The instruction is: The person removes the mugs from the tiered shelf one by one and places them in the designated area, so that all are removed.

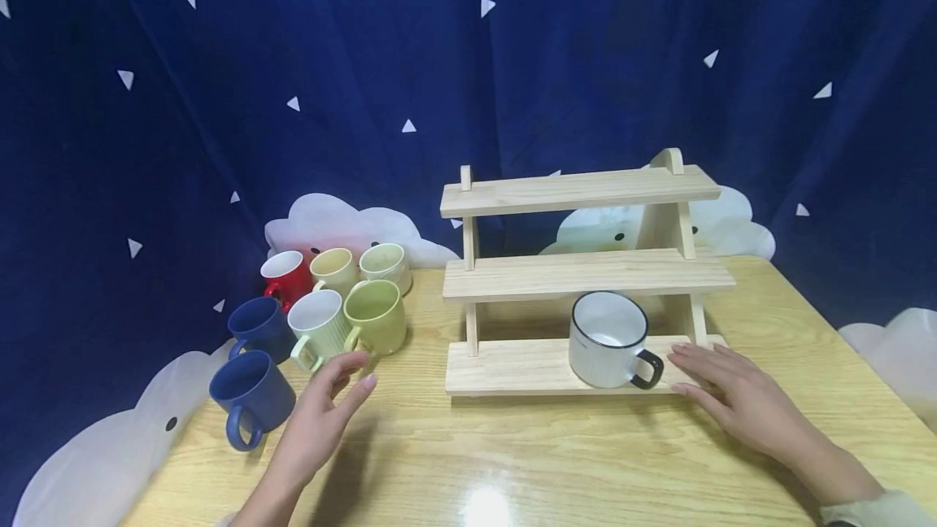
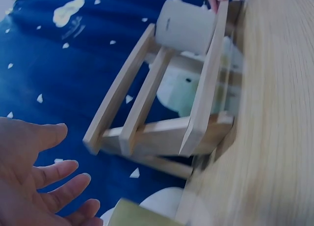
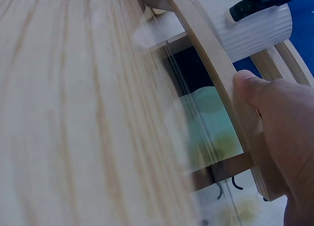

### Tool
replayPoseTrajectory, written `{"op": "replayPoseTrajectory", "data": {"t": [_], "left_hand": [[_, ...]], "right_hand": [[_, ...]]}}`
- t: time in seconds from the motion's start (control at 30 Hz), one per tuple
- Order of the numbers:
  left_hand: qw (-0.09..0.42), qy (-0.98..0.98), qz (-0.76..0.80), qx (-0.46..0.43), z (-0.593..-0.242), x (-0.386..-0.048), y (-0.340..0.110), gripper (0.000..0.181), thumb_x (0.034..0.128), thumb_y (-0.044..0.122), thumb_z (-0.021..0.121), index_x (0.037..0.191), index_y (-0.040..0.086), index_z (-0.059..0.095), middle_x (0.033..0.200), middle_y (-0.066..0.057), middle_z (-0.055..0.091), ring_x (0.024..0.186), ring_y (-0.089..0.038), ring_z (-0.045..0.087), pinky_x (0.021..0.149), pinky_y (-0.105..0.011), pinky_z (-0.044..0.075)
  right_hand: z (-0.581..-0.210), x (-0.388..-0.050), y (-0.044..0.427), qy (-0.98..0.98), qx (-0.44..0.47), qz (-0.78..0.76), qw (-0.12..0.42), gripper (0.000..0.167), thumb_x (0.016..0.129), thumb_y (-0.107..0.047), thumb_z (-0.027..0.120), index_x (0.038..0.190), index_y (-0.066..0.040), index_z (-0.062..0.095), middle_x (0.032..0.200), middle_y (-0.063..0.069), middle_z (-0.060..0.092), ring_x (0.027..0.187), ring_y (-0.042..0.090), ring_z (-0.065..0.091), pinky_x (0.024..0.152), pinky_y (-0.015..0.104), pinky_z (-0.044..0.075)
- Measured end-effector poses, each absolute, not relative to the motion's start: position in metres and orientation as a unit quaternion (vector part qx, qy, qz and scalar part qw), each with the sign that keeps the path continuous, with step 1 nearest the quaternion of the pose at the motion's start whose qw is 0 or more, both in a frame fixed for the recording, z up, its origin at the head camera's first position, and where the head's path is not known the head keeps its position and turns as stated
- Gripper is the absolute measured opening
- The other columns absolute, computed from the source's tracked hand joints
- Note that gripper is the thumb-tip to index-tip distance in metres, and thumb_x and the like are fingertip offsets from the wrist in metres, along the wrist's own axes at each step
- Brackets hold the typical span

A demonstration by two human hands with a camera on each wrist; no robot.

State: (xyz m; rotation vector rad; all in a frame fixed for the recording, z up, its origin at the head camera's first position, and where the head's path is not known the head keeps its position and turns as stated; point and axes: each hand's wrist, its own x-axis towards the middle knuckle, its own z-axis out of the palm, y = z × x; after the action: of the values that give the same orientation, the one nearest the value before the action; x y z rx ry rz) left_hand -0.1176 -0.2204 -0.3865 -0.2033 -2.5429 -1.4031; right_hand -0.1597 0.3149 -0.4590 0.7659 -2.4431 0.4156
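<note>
My left hand hovers in front of the mugs, fingers loosely bent and nothing between them. Nearest to its fingertips are a green mug and a pale ribbed mug; the left wrist view shows the palm free. On the bottom board of a wooden three-tier shelf stands a white ribbed mug with a dark rim and dark handle. My right hand rests at the right end of that board, beside the mug's handle. Its thumb touches the board's front edge.
Two blue mugs stand at the left, with a red mug, a yellow mug and a cream mug behind. The wooden table reaches back to a dark blue curtain.
</note>
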Motion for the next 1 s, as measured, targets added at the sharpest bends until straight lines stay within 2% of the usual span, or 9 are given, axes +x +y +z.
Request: {"op": "replayPoseTrajectory", "data": {"t": [0.07, 0.3, 0.47, 0.73, 1.0], "left_hand": [[0.103, -0.863, -0.488, -0.079, -0.387, -0.122, -0.213, 0.036, 0.0957, 0.021, 0.065, 0.125, 0.002, 0.059, 0.125, -0.01, 0.061, 0.121, -0.029, 0.054, 0.105, -0.049, 0.039], [0.063, -0.833, -0.537, -0.119, -0.391, -0.134, -0.183, 0.032, 0.0938, 0.016, 0.067, 0.122, 0.002, 0.061, 0.123, -0.009, 0.061, 0.121, -0.028, 0.054, 0.106, -0.05, 0.038], [0.038, -0.825, -0.545, -0.146, -0.393, -0.139, -0.162, 0.031, 0.0938, 0.017, 0.067, 0.122, 0.005, 0.062, 0.122, -0.008, 0.061, 0.12, -0.025, 0.053, 0.106, -0.05, 0.039], [-0.014, -0.814, -0.542, -0.207, -0.395, -0.141, -0.134, 0.035, 0.0952, 0.023, 0.066, 0.126, 0.007, 0.059, 0.127, -0.012, 0.059, 0.122, -0.03, 0.052, 0.105, -0.05, 0.039], [-0.068, -0.789, -0.556, -0.253, -0.397, -0.143, -0.103, 0.041, 0.0964, 0.022, 0.064, 0.131, 0.003, 0.056, 0.131, -0.013, 0.058, 0.125, -0.028, 0.051, 0.106, -0.043, 0.04]], "right_hand": [[-0.459, -0.159, 0.315, -0.906, 0.285, 0.155, 0.272, 0.05, 0.081, -0.025, 0.08, 0.127, -0.011, 0.066, 0.129, 0.009, 0.063, 0.13, 0.004, 0.043, 0.117, 0.027, 0.018], [-0.459, -0.159, 0.316, -0.905, 0.286, 0.157, 0.272, 0.05, 0.081, -0.025, 0.079, 0.128, -0.011, 0.065, 0.129, 0.009, 0.063, 0.128, 0.013, 0.049, 0.117, 0.028, 0.018], [-0.458, -0.158, 0.315, -0.907, 0.284, 0.151, 0.271, 0.049, 0.081, -0.025, 0.079, 0.127, -0.011, 0.066, 0.129, 0.008, 0.063, 0.124, 0.019, 0.053, 0.117, 0.028, 0.018], [-0.458, -0.159, 0.315, -0.908, 0.284, 0.146, 0.272, 0.048, 0.081, -0.025, 0.079, 0.125, -0.01, 0.066, 0.128, 0.009, 0.064, 0.125, 0.019, 0.053, 0.117, 0.029, 0.019], [-0.458, -0.16, 0.314, -0.908, 0.284, 0.147, 0.272, 0.048, 0.081, -0.026, 0.079, 0.126, -0.011, 0.067, 0.128, 0.009, 0.064, 0.123, 0.02, 0.054, 0.117, 0.028, 0.019]]}}
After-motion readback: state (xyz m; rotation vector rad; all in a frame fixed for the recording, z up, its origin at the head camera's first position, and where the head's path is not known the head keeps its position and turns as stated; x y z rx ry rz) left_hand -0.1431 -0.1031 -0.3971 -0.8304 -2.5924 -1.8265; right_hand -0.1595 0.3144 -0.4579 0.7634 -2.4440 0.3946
